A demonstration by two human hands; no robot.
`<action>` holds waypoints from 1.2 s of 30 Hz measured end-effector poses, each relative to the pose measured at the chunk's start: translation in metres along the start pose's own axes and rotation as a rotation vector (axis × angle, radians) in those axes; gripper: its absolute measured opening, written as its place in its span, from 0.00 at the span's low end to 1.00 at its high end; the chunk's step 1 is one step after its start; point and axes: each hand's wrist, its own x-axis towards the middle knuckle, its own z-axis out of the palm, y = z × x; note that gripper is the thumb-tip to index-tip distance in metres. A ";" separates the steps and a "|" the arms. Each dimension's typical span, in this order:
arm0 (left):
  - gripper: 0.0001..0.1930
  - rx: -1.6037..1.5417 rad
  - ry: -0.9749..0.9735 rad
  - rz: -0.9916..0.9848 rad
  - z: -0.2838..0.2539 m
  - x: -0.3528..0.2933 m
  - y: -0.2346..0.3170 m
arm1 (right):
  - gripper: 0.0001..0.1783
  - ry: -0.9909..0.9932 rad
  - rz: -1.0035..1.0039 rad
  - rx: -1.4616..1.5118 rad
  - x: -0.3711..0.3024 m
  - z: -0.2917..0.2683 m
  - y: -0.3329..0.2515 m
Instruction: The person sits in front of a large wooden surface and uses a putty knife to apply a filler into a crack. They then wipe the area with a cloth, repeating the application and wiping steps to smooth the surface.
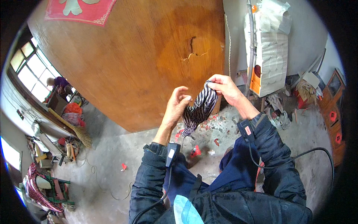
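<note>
A crumpled black-and-white striped cloth hangs in front of me, with loose strands at its lower end. My right hand pinches its top edge between thumb and fingers. My left hand is curled at the cloth's left side, where a fold rises against the hand. Its thumb and index finger stand a little apart, and its lower fingers are partly hidden. Both hands are raised above my knees, before a large brown wooden panel.
A cracked dent marks the panel. Wrapped white rolls are stacked at the right, behind a thin pole. Red scraps litter the concrete floor. A broom and a distant person are at the left; a black cable loops by my right arm.
</note>
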 end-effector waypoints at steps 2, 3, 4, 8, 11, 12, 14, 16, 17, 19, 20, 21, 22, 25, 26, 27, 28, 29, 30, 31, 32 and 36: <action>0.24 0.242 -0.072 -0.041 0.003 -0.002 -0.003 | 0.05 -0.001 0.010 0.027 0.002 0.007 0.000; 0.25 0.362 -0.064 -0.018 0.007 -0.003 -0.006 | 0.04 0.012 0.036 0.056 0.003 0.011 0.001; 0.23 0.431 -0.152 -0.045 0.009 -0.003 -0.009 | 0.05 -0.017 0.010 0.095 0.002 0.013 0.003; 0.13 0.622 -0.161 -0.054 0.009 -0.003 -0.013 | 0.07 -0.121 -0.068 0.075 -0.007 0.009 0.027; 0.10 0.515 -0.084 -0.179 0.004 0.001 -0.010 | 0.17 -0.055 0.012 0.080 -0.033 0.004 0.068; 0.10 0.430 -0.076 -0.185 0.004 0.001 -0.008 | 0.21 -0.077 0.083 0.026 -0.043 0.004 0.085; 0.10 0.269 -0.083 -0.211 0.007 0.001 -0.003 | 0.28 -0.204 0.139 0.007 -0.060 0.011 0.119; 0.10 0.115 -0.108 -0.222 0.012 -0.002 0.002 | 0.32 -0.322 0.250 -0.066 -0.072 0.020 0.146; 0.10 0.089 -0.117 -0.219 0.016 -0.004 0.005 | 0.32 -0.375 0.355 -0.153 -0.072 0.026 0.155; 0.10 0.026 -0.128 -0.246 0.022 -0.007 0.009 | 0.22 -0.274 0.430 -0.010 -0.076 0.043 0.170; 0.09 0.061 -0.130 -0.271 0.023 -0.008 0.011 | 0.23 -0.298 0.439 0.000 -0.071 0.044 0.172; 0.10 -0.015 -0.108 -0.294 0.023 -0.009 0.013 | 0.24 -0.302 0.515 -0.023 -0.066 0.045 0.173; 0.10 -0.099 -0.088 -0.308 0.022 -0.011 0.013 | 0.22 -0.251 0.458 0.138 -0.065 0.044 0.172; 0.10 -0.298 0.015 -0.293 0.010 -0.015 0.006 | 0.17 -0.059 0.409 0.547 -0.054 0.033 0.161; 0.10 -0.302 0.072 -0.327 0.004 -0.017 0.001 | 0.18 -0.065 0.296 0.606 -0.053 0.026 0.154; 0.10 -0.376 0.069 -0.298 -0.003 -0.018 -0.005 | 0.19 -0.011 0.250 0.633 -0.051 0.021 0.147; 0.11 -0.373 0.129 -0.322 -0.008 -0.019 -0.013 | 0.22 0.010 0.256 0.682 -0.046 0.016 0.138; 0.11 -0.385 0.140 -0.364 -0.015 -0.022 -0.022 | 0.23 -0.077 0.185 0.699 -0.047 0.010 0.128; 0.12 -0.408 0.164 -0.344 -0.017 -0.024 -0.032 | 0.22 -0.093 0.166 0.745 -0.047 0.009 0.119; 0.12 -0.449 0.191 -0.345 -0.019 -0.026 -0.043 | 0.22 -0.066 0.179 0.774 -0.046 0.009 0.111; 0.12 -0.450 0.223 -0.363 -0.021 -0.029 -0.052 | 0.23 -0.104 0.151 0.842 -0.047 0.012 0.104; 0.08 -0.390 0.280 -0.376 -0.017 -0.038 -0.081 | 0.22 -0.109 0.092 0.900 -0.042 0.024 0.088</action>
